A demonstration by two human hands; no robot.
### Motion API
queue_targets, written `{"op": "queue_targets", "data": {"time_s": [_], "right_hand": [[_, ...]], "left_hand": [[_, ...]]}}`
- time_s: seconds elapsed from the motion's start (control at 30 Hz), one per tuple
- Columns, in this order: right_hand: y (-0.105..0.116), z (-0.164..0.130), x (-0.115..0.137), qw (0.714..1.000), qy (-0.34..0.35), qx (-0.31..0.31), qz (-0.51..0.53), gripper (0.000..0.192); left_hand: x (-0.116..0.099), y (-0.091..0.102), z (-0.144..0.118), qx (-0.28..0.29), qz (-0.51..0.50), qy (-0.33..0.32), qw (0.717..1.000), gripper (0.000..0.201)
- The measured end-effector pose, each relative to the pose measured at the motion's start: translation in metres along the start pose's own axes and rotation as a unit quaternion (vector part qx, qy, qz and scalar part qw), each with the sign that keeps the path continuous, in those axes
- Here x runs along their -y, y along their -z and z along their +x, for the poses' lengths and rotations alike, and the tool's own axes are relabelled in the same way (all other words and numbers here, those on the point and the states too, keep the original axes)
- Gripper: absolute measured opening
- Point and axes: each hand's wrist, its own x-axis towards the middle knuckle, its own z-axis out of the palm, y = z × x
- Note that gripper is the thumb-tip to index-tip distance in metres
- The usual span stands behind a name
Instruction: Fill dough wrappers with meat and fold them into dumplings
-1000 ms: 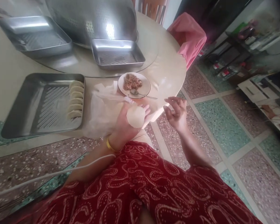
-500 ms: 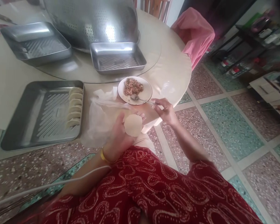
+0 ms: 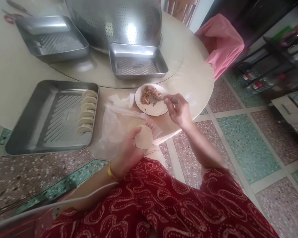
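Terrazzo floor in pink and green squares runs under a round cream bench [image 3: 188, 76], and from my one head view I look down over a red patterned lap at both hands. My left hand [image 3: 129, 150] sits palm up just off the near edge of the bench, fingers cupped under a round dumpling wrapper [image 3: 144, 137] that lies flat and unfilled on them, the thumb resting at its rim; so that grip is a loose cradle, not a pinch. My right hand [image 3: 179, 110] reaches forward over the near right edge, wrist a little raised, fingers pressed together around the handle of a spoon [image 3: 156, 99] whose bowl is down in the minced filling [image 3: 147, 94] on a small white plate [image 3: 154, 110]. I judge the step in hand to be scooping filling; the next move would call for lifting a modest spoonful and carrying it back to the middle of the wrapper without spilling. A crumpled plastic bag [image 3: 114, 125] lies between the plate and a steel tray [image 3: 39, 132] at the near left edge, which holds a row of folded dumplings [image 3: 86, 110] along its right wall. Two more trays [image 3: 137, 64] and a large perforated steel bowl [image 3: 116, 19] stand toward the far edge.
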Motion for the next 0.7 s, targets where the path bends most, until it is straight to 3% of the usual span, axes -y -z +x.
{"op": "queue_targets", "data": {"time_s": [0.1, 0.3, 0.5, 0.7], "right_hand": [[-0.007, 0.004, -0.001, 0.999, 0.026, 0.020, 0.008, 0.034], [-0.023, 0.007, -0.004, 0.995, 0.014, 0.090, 0.045, 0.039], [0.003, 0.002, -0.004, 0.988, 0.061, 0.125, 0.071, 0.033], [0.021, -0.004, -0.008, 0.998, 0.002, 0.060, 0.015, 0.030]], "left_hand": [[-0.001, 0.000, 0.003, -0.006, -0.014, -0.007, 1.000, 0.024], [-0.003, 0.008, 0.005, -0.003, -0.051, 0.000, 0.999, 0.033], [-0.004, 0.008, 0.005, -0.003, -0.042, 0.003, 0.999, 0.036], [-0.003, 0.004, 0.004, -0.018, -0.031, 0.000, 0.999, 0.036]]}}
